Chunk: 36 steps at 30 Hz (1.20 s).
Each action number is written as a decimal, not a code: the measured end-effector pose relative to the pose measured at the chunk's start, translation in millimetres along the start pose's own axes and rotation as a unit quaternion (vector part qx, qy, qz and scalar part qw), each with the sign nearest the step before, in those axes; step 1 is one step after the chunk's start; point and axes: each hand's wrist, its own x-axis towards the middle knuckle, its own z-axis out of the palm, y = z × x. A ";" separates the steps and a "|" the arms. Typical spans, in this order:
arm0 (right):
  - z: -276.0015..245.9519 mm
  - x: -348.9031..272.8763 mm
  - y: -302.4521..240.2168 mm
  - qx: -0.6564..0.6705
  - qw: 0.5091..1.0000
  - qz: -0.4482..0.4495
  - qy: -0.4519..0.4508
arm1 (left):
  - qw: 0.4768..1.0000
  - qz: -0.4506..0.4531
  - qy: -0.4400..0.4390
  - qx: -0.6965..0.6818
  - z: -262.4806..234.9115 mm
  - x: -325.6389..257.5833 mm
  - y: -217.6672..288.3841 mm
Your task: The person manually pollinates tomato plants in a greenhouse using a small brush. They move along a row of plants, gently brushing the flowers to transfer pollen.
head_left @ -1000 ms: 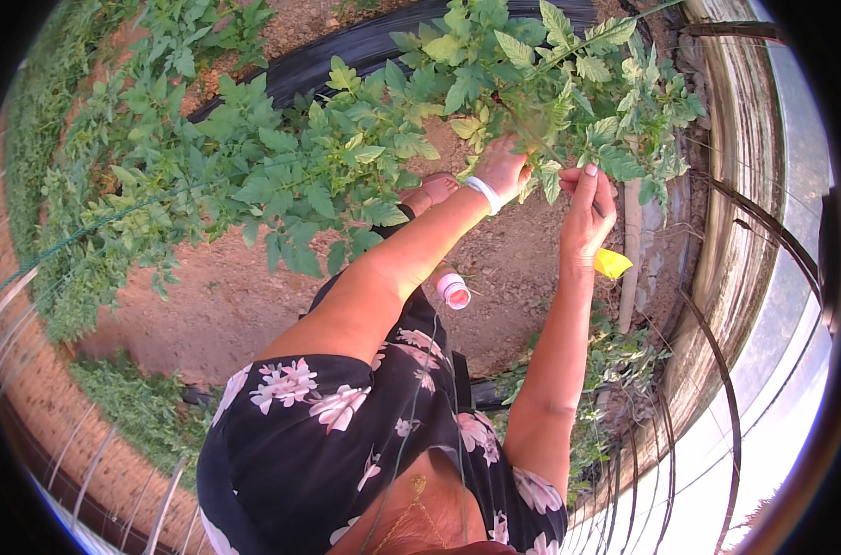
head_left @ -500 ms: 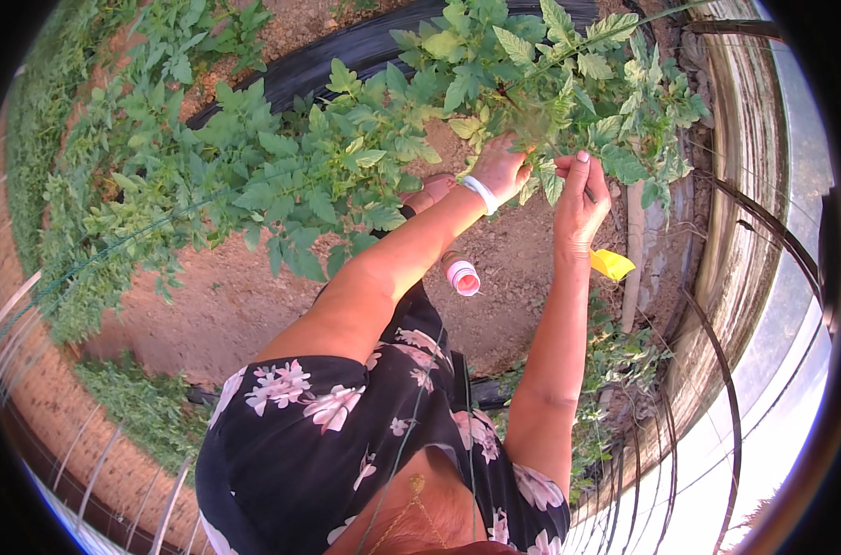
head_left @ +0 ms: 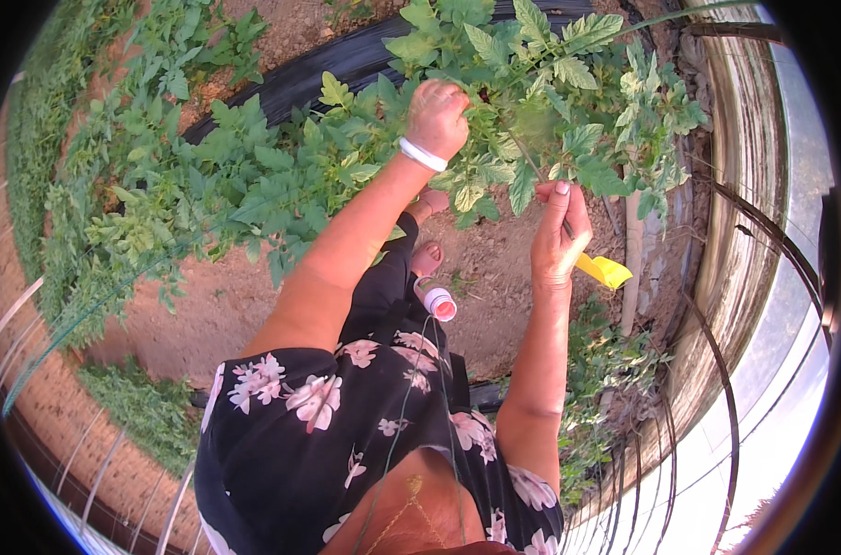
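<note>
My left hand (head_left: 438, 118), with a white band at the wrist, is closed among the leaves of a tomato plant (head_left: 480, 97). Its fingers are turned away, so whatever they grip is hidden. To the right and lower, my right hand (head_left: 561, 233) pinches a thin stick (head_left: 528, 159) between thumb and fingers. The stick's upper end reaches into the foliage, where it looks blurred. Below that hand, in line with the stick, a yellow piece (head_left: 605, 271) sticks out. A pink and white open-mouthed container (head_left: 440, 304) is at my waist, apart from both hands.
Leafy plants (head_left: 189, 176) run in a row to the left. Black plastic sheeting (head_left: 319, 79) lies behind them on brown soil (head_left: 494, 277). Strings (head_left: 115, 268) cross at the left. A curved, streaked wall sheet (head_left: 744, 139) with dark rods stands on the right.
My left hand has moved left and up, away from my right hand. My right hand has shifted slightly left and down with the stick. The container has swung left.
</note>
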 end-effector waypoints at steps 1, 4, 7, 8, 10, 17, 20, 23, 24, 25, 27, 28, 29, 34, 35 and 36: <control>1.2 0.8 -1.5 -0.023 1.000 -0.005 -0.003 | 0.999 0.013 -0.019 0.022 2.4 13.9 -9.0; 2.8 4.2 -6.5 -0.048 0.998 -0.040 -0.016 | 0.972 0.027 -0.213 0.095 14.5 49.2 -31.4; 3.4 6.7 -10.0 -0.072 0.995 -0.067 -0.029 | 0.901 0.022 -0.381 0.204 19.8 56.8 -44.3; 3.7 6.7 -10.8 -0.075 0.994 -0.075 -0.033 | 0.881 -0.007 -0.418 0.221 20.0 54.6 -47.6; 4.5 6.0 -12.3 -0.088 0.991 -0.096 -0.041 | 0.837 -0.042 -0.479 0.262 20.7 48.0 -55.0; 1.1 4.5 -23.1 -0.117 0.982 -0.118 -0.091 | 0.795 -0.225 -0.524 0.206 32.2 19.9 -82.0; -0.6 4.4 -28.1 -0.124 0.980 -0.117 -0.107 | 0.833 -0.214 -0.478 0.177 34.2 10.1 -89.7; -2.0 7.6 -28.4 -0.119 0.979 -0.123 -0.114 | 0.840 -0.219 -0.472 0.154 37.9 8.6 -92.7; -2.0 8.7 -28.1 -0.108 0.980 -0.120 -0.115 | 0.842 -0.221 -0.469 0.148 39.6 9.9 -93.4; -2.1 10.0 -27.7 -0.112 0.979 -0.126 -0.113 | 0.845 -0.219 -0.466 0.148 41.0 11.1 -93.3; 0.2 12.4 -26.8 -0.098 0.982 -0.118 -0.113 | 0.851 -0.210 -0.455 0.156 42.7 13.9 -93.7; 1.8 13.6 -26.5 -0.102 0.981 -0.122 -0.112 | 0.853 -0.206 -0.453 0.156 42.9 14.9 -93.9; 4.4 15.2 -26.2 -0.100 0.981 -0.120 -0.114 | 0.855 -0.202 -0.451 0.156 42.5 15.6 -94.5; 12.4 21.2 -25.3 -0.095 0.983 -0.115 -0.107 | 0.859 -0.187 -0.448 0.161 42.6 16.3 -97.1; 11.7 21.6 -25.6 -0.095 0.983 -0.120 -0.104 | 0.856 -0.189 -0.452 0.164 43.5 16.5 -97.4; 11.1 21.6 -26.0 -0.087 0.984 -0.119 -0.101 | 0.853 -0.191 -0.455 0.168 44.1 16.8 -97.7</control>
